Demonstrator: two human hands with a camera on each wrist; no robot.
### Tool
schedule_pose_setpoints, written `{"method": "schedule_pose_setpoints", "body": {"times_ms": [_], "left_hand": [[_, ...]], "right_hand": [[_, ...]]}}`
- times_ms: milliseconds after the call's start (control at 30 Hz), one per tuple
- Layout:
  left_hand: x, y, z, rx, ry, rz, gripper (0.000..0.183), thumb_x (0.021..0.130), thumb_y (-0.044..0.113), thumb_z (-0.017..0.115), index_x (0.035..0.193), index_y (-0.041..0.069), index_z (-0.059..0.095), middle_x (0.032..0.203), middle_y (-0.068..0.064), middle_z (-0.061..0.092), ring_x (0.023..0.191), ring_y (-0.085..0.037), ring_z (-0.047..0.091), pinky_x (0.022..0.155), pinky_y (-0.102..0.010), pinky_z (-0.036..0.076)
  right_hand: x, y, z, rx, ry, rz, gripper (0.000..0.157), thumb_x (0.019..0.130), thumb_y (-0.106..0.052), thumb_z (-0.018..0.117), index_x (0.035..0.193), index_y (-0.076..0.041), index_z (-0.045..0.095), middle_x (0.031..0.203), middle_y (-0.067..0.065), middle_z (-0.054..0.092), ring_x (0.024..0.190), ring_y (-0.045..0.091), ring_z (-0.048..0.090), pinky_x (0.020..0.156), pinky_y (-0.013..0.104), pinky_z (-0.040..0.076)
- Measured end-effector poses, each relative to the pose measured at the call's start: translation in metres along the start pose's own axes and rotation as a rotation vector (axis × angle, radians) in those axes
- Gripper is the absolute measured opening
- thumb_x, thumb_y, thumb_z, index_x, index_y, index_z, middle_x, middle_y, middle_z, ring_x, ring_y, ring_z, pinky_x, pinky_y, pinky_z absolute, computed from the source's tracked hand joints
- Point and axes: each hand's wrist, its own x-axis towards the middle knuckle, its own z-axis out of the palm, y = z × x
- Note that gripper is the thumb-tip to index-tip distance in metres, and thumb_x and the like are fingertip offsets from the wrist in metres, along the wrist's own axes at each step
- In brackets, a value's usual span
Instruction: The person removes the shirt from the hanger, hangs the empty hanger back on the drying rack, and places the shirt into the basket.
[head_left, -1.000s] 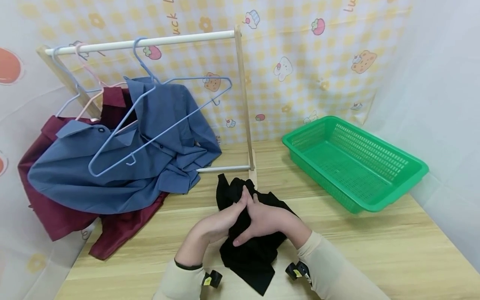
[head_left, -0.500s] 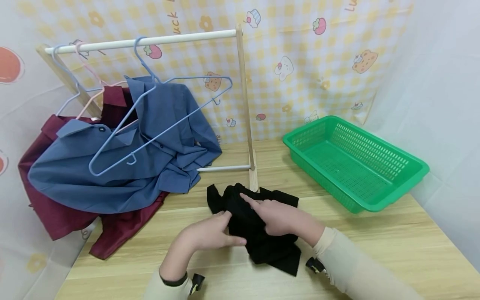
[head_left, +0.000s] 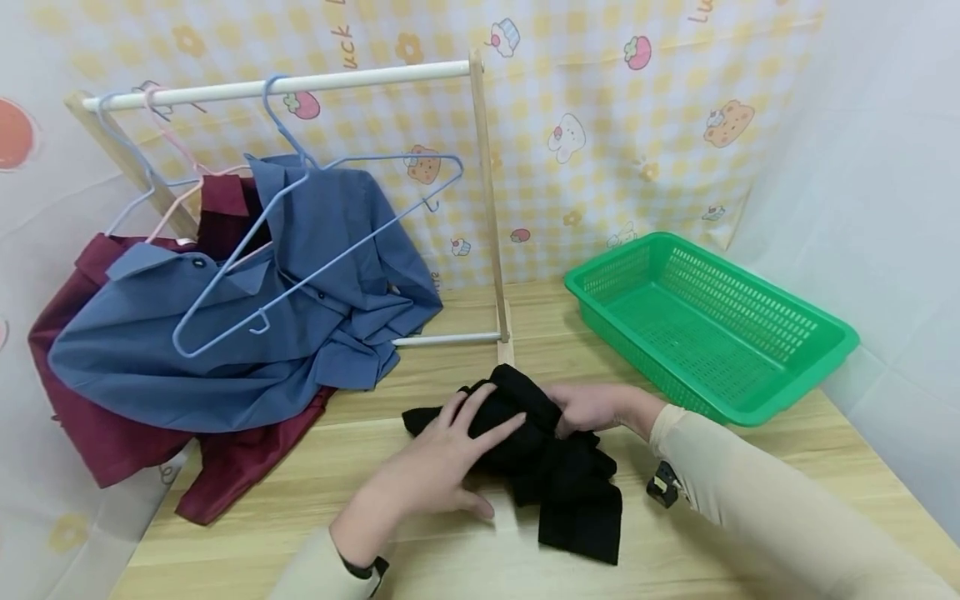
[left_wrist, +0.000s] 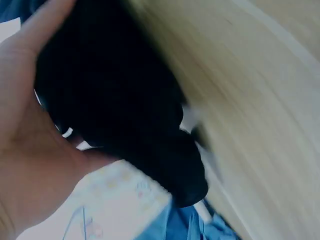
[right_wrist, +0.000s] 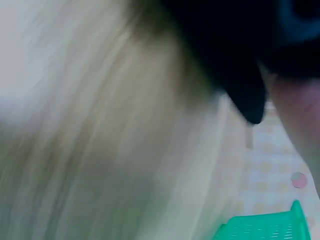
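Note:
A crumpled black garment (head_left: 525,433) is bunched on the wooden table, its exact kind hidden by the folds. My left hand (head_left: 438,467) lies against its left side, fingers spread and fairly straight; in the left wrist view the black cloth (left_wrist: 115,100) sits beside the palm. On the other side, my right hand (head_left: 592,407) grips the garment's upper right edge, thumb in front and the other fingers hidden behind the cloth. In the blurred right wrist view, only part of the right hand (right_wrist: 300,107) shows beside the dark fabric.
At left stands a rack (head_left: 486,208) with blue shirts (head_left: 225,333) and dark red shirts (head_left: 82,367) drooping from it. A bare blue hanger (head_left: 315,271) hangs in front. The green basket (head_left: 810,367) is at the back right of the table (head_left: 720,500).
My hands were together over the garment and have moved apart. The right has gone right to the garment's far side; the left now spreads over its left side. The garment has turned and shifted right.

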Motion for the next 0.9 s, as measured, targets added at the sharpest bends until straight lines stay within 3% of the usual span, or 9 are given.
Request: {"method": "schedule_pose_setpoints", "body": {"times_ms": [67, 167, 267, 367, 567, 667, 733, 833, 900], "left_hand": [[0.006, 0.002, 0.003, -0.001, -0.017, 0.012, 0.126, 0.077, 0.069, 0.085, 0.170, 0.047, 0.002, 0.180, -0.015, 0.003, 0.155, -0.056, 0.029, 0.114, -0.062, 0.049], [0.015, 0.004, 0.005, 0.018, -0.012, -0.005, 0.126, 0.079, 0.072, 0.081, 0.171, 0.039, 0.002, 0.177, -0.014, 0.019, 0.151, -0.048, 0.039, 0.107, -0.054, 0.055], [0.022, 0.005, 0.005, 0.020, -0.013, -0.046, 0.122, 0.084, 0.069, 0.080, 0.173, 0.032, 0.005, 0.166, -0.013, 0.042, 0.144, -0.037, 0.049, 0.100, -0.047, 0.059], [0.025, 0.009, 0.006, 0.038, -0.044, -0.089, 0.116, 0.087, 0.066, 0.079, 0.173, 0.025, 0.013, 0.158, -0.012, 0.053, 0.137, -0.032, 0.054, 0.099, -0.043, 0.059], [0.026, 0.021, 0.009, 0.142, -0.107, -0.196, 0.105, 0.090, 0.061, 0.076, 0.171, 0.021, 0.023, 0.150, -0.016, 0.058, 0.134, -0.029, 0.057, 0.088, -0.039, 0.061], [0.024, 0.025, 0.009, 0.182, -0.120, -0.214, 0.102, 0.092, 0.058, 0.076, 0.171, 0.021, 0.024, 0.151, -0.020, 0.057, 0.134, -0.029, 0.058, 0.085, -0.039, 0.061], [0.022, 0.026, 0.009, 0.176, -0.121, -0.225, 0.101, 0.092, 0.055, 0.077, 0.171, 0.021, 0.023, 0.157, -0.023, 0.051, 0.139, -0.032, 0.056, 0.089, -0.041, 0.062], [0.020, 0.026, 0.011, 0.144, -0.128, -0.233, 0.102, 0.094, 0.051, 0.077, 0.172, 0.022, 0.019, 0.166, -0.025, 0.041, 0.148, -0.036, 0.050, 0.097, -0.044, 0.061], [0.019, 0.025, 0.012, 0.117, -0.129, -0.226, 0.107, 0.093, 0.053, 0.077, 0.173, 0.021, 0.014, 0.169, -0.025, 0.037, 0.151, -0.038, 0.046, 0.100, -0.045, 0.060]], "right_hand": [[0.002, 0.003, 0.000, 0.077, -0.036, 0.056, 0.049, 0.073, 0.014, 0.052, 0.119, 0.000, 0.062, 0.103, 0.001, 0.064, 0.093, 0.014, 0.061, 0.081, 0.026, 0.054], [0.005, 0.000, 0.001, -0.032, -0.055, 0.045, 0.044, 0.075, 0.014, 0.049, 0.113, -0.004, 0.064, 0.095, -0.002, 0.059, 0.084, 0.013, 0.057, 0.074, 0.025, 0.050], [0.005, -0.015, 0.002, -0.341, 0.003, -0.008, 0.046, 0.083, 0.011, 0.056, 0.124, -0.007, 0.067, 0.111, 0.002, 0.063, 0.091, 0.014, 0.059, 0.082, 0.027, 0.051], [0.001, -0.033, 0.014, -0.660, 0.150, -0.002, 0.060, 0.087, 0.005, 0.070, 0.145, -0.004, 0.057, 0.132, 0.013, 0.060, 0.103, 0.020, 0.063, 0.090, 0.034, 0.055], [-0.028, -0.058, 0.070, -1.094, 0.450, -0.099, 0.062, 0.080, 0.004, 0.081, 0.138, -0.002, 0.059, 0.123, 0.018, 0.064, 0.101, 0.030, 0.070, 0.081, 0.040, 0.062], [-0.047, -0.061, 0.089, -1.204, 0.385, -0.101, 0.061, 0.093, -0.015, 0.078, 0.148, -0.001, 0.055, 0.147, 0.024, 0.059, 0.129, 0.040, 0.065, 0.099, 0.045, 0.061], [-0.057, -0.059, 0.095, -1.241, 0.307, -0.085, 0.077, 0.099, -0.044, 0.074, 0.158, -0.001, 0.047, 0.163, 0.026, 0.045, 0.146, 0.045, 0.052, 0.112, 0.050, 0.054], [-0.064, -0.048, 0.099, -1.300, 0.240, -0.043, 0.115, 0.086, -0.083, 0.062, 0.166, -0.005, 0.034, 0.174, 0.025, 0.027, 0.158, 0.046, 0.036, 0.120, 0.055, 0.045], [-0.063, -0.041, 0.100, -1.348, 0.224, -0.028, 0.134, 0.070, -0.092, 0.064, 0.168, -0.006, 0.029, 0.176, 0.025, 0.022, 0.159, 0.046, 0.033, 0.121, 0.056, 0.044]]}}
